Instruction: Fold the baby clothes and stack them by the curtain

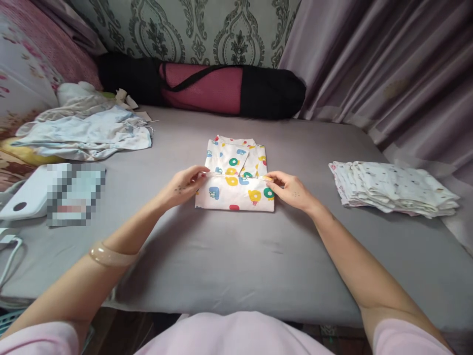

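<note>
In front of me a white baby garment (236, 190) with a colourful print lies on the grey sheet, its lower part folded up over the rest. A collar-like edge points away from me. My left hand (184, 186) pinches the left end of the folded edge between thumb and fingers. At the opposite end, my right hand (290, 190) grips the same edge, also thumb against fingers. Between the two hands the edge runs roughly level across the garment.
Folded white printed cloths (393, 187) are stacked at the right. Crumpled light clothes (88, 128) lie at the left, behind a white device (35, 190) and a blurred-out flat object (77, 195). A long black and maroon bag (203, 88) lies along the back wall.
</note>
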`<state>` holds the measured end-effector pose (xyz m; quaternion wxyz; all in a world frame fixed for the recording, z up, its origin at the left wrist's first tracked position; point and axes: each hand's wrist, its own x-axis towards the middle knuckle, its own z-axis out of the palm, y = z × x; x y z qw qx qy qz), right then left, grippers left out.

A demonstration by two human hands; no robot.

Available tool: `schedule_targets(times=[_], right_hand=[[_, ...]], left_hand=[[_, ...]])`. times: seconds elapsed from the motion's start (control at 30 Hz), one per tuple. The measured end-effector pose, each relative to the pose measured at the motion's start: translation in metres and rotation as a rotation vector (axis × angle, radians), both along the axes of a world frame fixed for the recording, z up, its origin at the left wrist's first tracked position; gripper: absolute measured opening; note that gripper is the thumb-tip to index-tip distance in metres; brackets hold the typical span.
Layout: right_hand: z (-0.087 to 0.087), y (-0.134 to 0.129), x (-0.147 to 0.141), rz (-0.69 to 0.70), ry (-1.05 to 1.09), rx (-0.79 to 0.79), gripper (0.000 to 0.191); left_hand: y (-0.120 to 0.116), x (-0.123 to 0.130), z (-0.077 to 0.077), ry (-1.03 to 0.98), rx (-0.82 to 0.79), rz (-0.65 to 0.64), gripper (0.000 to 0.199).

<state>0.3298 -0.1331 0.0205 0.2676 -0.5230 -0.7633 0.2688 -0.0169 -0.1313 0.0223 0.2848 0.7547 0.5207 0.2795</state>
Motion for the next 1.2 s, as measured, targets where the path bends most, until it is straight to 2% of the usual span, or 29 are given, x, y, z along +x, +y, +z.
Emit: schedule_targets(times=[0.13, 0.23, 0.33, 0.5, 0.63, 0.7, 0.83, 0.93, 1.03, 1.1, 1.2], right_hand=[[-0.011, 0.002, 0.004, 0.002, -0.018, 0.038, 0.028], [-0.009, -0.004, 0.004, 0.033, 0.011, 0.097, 0.024], [-0.002, -0.013, 0.002, 0.103, 0.065, 0.163, 0.018], [0.012, -0.026, 0.002, 0.263, 0.113, 0.191, 0.019], [0.014, -0.027, 0.005, 0.234, 0.117, 0.285, 0.019], [0.011, -0.025, 0.006, 0.148, 0.058, 0.320, 0.019], [0.003, -0.022, 0.007, -0.068, -0.233, 0.251, 0.027], [0.003, -0.019, 0.001, -0.123, -0.277, 0.194, 0.027], [0.011, -0.014, -0.014, -0.059, -0.237, 0.114, 0.021], [0.017, -0.010, -0.025, -0.013, -0.263, 0.044, 0.031], [0.025, -0.004, -0.039, -0.033, -0.404, -0.026, 0.046]], left_hand=[[0.008, 0.000, -0.013, -0.026, 0.005, 0.000, 0.044], [0.004, 0.000, -0.014, -0.113, 0.022, -0.023, 0.044], [-0.006, -0.002, -0.007, -0.141, 0.044, -0.076, 0.035], [-0.021, -0.005, 0.011, -0.197, 0.064, -0.206, 0.018], [-0.022, -0.005, 0.013, -0.249, 0.079, -0.190, 0.018], [-0.021, -0.005, 0.009, -0.190, 0.093, -0.130, 0.020], [-0.019, -0.002, 0.000, 0.152, 0.125, 0.019, 0.035], [-0.020, 0.003, 0.002, 0.278, 0.130, 0.091, 0.041], [-0.014, 0.014, 0.007, 0.297, 0.087, 0.054, 0.047], [-0.006, 0.024, 0.009, 0.322, 0.034, -0.019, 0.051], [0.009, 0.037, 0.007, 0.398, -0.036, -0.093, 0.058]])
